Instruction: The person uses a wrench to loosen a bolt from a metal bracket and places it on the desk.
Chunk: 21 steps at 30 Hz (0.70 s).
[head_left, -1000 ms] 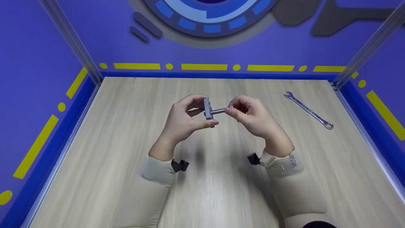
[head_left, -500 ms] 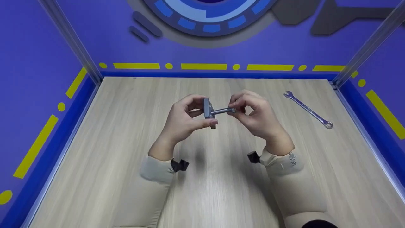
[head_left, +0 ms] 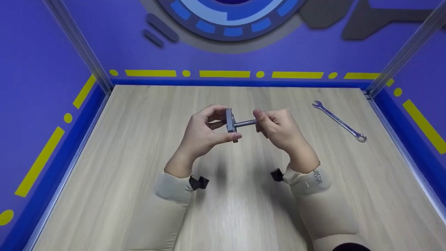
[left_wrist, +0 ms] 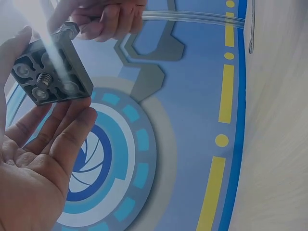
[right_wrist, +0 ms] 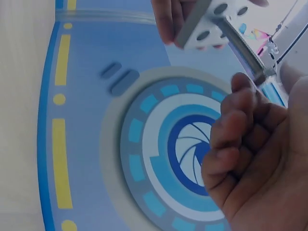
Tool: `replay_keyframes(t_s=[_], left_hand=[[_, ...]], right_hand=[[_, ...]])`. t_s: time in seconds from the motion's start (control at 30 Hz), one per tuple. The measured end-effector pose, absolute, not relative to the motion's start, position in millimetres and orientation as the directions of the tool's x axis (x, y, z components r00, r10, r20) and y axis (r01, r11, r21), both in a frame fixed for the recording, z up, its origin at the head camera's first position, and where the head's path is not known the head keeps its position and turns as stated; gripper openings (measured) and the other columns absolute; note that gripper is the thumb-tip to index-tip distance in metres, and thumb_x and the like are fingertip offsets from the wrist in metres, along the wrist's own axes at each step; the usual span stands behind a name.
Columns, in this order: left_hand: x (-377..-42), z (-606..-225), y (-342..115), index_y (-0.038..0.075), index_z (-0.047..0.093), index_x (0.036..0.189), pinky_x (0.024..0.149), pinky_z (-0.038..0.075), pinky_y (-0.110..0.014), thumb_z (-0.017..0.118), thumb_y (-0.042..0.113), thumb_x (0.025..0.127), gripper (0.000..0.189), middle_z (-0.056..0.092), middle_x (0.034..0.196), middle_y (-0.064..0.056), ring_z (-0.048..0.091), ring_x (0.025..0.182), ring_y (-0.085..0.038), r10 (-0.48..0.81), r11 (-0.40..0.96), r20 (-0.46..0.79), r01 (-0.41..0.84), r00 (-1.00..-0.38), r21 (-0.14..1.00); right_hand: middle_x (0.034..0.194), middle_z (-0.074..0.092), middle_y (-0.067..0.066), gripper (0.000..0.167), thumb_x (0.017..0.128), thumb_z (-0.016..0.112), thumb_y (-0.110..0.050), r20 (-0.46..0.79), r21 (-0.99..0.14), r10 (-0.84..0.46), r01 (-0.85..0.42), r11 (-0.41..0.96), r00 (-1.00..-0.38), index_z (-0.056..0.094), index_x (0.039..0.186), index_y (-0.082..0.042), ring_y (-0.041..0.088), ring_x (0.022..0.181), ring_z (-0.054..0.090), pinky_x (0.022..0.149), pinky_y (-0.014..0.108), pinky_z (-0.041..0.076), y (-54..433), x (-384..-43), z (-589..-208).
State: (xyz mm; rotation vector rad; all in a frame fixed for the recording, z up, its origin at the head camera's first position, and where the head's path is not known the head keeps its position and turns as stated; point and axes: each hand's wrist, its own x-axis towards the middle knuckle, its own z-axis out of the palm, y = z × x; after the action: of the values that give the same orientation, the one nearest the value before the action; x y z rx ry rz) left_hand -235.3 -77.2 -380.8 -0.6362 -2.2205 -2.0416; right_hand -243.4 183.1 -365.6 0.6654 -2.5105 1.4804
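My left hand (head_left: 200, 132) holds a small square grey plate (head_left: 229, 120) by its edges, above the table, thumb at the near edge and fingers at the far one. Through the plate's middle runs a long bolt (head_left: 245, 123); round holes surround it in the right wrist view. In the left wrist view the bolt's threaded end (left_wrist: 44, 81) sticks out of the plate's recessed face, and the bolt head (left_wrist: 72, 30) shows behind. My right hand (head_left: 284, 130) pinches the bolt at its head end between thumb and curled fingers, hiding the head in the head view.
A combination wrench (head_left: 339, 121) lies on the right of the wooden table (head_left: 139, 146). Blue printed panels (head_left: 237, 62) with metal frame posts (head_left: 82, 48) enclose the back and sides. A black wrist camera (head_left: 198, 182) sits at each cuff.
My right fingers have shifted on the bolt head, the thumb rolling up and over it. A bit more shank shows between plate and right hand. My left hand keeps its hold almost still.
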Motion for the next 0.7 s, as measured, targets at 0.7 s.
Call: replay_keyframes(t_s=[0.7], left_hand=[[-237.8,-379.9,-83.2,0.009,0.074,0.136,0.116,0.065,-0.032,0.105,0.018,0.081,0.064,0.077,0.124,-0.010,0.076,0.123,-0.025,0.242,0.025,0.326,0.342,-0.914,0.939]], right_hand=[[0.098,0.077,0.011,0.016,0.095,0.087,0.005,0.582,-0.697,-0.341,-0.669,0.257,-0.738,0.081,0.109,0.003,0.007,0.075,0.064,0.068,0.015,0.058,183.1,-242.3,-360.5]])
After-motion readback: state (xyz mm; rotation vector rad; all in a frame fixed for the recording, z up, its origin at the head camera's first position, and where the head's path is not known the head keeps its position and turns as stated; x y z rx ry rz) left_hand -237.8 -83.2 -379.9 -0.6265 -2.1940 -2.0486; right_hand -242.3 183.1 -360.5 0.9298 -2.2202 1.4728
